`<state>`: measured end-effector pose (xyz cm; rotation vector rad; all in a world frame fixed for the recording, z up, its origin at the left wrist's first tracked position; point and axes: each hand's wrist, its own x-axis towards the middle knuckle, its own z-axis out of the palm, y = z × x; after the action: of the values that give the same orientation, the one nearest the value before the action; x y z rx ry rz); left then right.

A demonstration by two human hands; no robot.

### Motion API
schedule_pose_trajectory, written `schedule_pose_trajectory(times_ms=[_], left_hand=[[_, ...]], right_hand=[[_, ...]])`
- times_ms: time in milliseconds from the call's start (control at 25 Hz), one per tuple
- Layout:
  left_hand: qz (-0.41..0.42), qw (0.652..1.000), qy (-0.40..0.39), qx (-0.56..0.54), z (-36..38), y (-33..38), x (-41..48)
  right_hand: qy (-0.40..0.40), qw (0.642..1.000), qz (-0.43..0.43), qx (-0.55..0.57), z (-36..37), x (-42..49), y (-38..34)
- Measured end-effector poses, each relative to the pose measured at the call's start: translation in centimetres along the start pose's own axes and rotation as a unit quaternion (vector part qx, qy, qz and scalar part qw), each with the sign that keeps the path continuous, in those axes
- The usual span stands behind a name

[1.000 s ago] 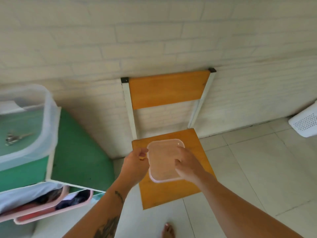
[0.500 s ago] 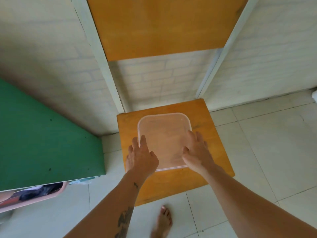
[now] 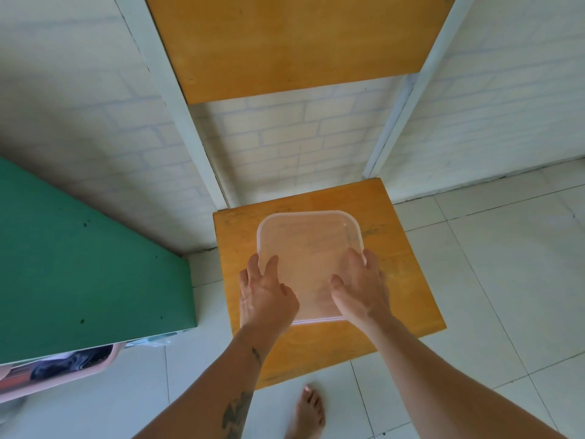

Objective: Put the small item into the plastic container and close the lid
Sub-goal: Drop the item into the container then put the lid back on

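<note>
A clear square plastic container (image 3: pixel 308 248) with its lid on rests on the orange wooden seat of a chair (image 3: pixel 408 280). My left hand (image 3: pixel 264 293) lies on the container's near left corner, fingers spread flat on the lid. At the near right corner my right hand (image 3: pixel 361 286) presses the same way, palm down. Through the cloudy plastic I cannot make out the small item.
The chair's orange backrest (image 3: pixel 294 42) and white frame stand against a white brick wall. A green panel (image 3: pixel 79 270) rises at the left, with a pink bin of clothes (image 3: pixel 57 372) under it. A bare foot (image 3: pixel 308 413) stands on the pale tiled floor.
A second ago both hands held the container above the seat. It now rests on the seat with both palms flat on its lid, and my view has moved closer and lower.
</note>
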<state>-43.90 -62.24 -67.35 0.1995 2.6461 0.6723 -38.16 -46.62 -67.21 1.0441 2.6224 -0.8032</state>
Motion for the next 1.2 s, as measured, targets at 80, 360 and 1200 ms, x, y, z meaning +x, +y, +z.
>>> schedule_pose_trajectory(times_ms=[80, 360, 1200], left_hand=[[0.023, 0.999, 0.038, 0.009, -1.5, 0.4, -0.7], [0.100, 0.982, 0.159, -0.037, -9.6, 3.4, -4.6], [0.041, 0.921, 0.342, -0.185, -44.5, 2.1, -14.6]], right_hand=[[0.011, 1.000, 0.006, 0.013, -0.9, -1.0, -0.4], [0.151, 0.987, -0.049, 0.014, -7.3, -7.2, -4.5], [0.240, 0.925, -0.293, 0.032, -22.8, -19.5, -34.5]])
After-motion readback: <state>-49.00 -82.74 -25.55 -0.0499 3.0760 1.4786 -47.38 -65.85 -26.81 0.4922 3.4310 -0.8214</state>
